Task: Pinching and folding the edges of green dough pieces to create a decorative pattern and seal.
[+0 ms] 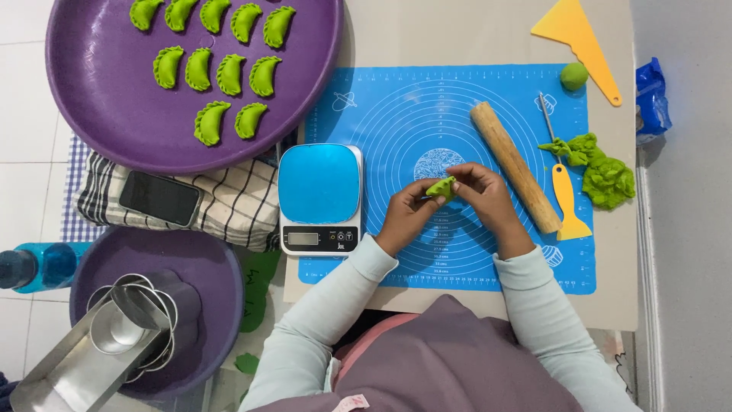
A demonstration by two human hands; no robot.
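Both hands meet over the blue silicone mat [396, 107]. My left hand [406, 214] and my right hand [488, 194] pinch a small green dough dumpling [441, 187] between their fingertips. A wooden rolling pin [515, 166] lies diagonally just right of my right hand. Several finished green dumplings [217, 72] sit in rows on a large purple tray [99, 114] at the upper left.
A blue-topped kitchen scale [319, 198] stands left of my hands. A green dough lump [606, 177], a dough ball [573, 75], a yellow spatula [566, 200] and a yellow scraper [579, 38] lie right. A phone [160, 198] rests on a striped cloth; metal cutters [130, 324] fill a purple bowl [217, 275].
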